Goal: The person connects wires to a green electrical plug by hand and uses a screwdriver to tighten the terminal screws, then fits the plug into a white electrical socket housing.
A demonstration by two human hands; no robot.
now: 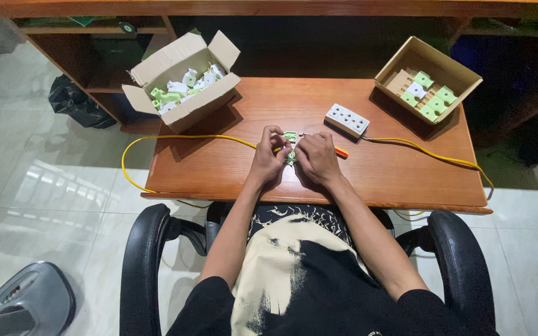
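Both of my hands meet at the middle of a small wooden table (219,168). My left hand (269,155) pinches a small green and white plastic plug part (290,135) between its fingers. My right hand (317,157) is closed right beside it, touching the same part, and a tool with a red and yellow handle (342,152) sticks out from under its knuckles. Which hand bears the weight of the part I cannot tell. A yellow cable (182,137) runs in from the left up to my hands.
An open carton (185,78) of loose green and white parts sits at the table's back left. A second carton (428,78) with parts laid in rows sits back right. A white socket strip (347,119) with a yellow cable (431,155) lies just beyond my hands. Black chair armrests (144,261) flank me.
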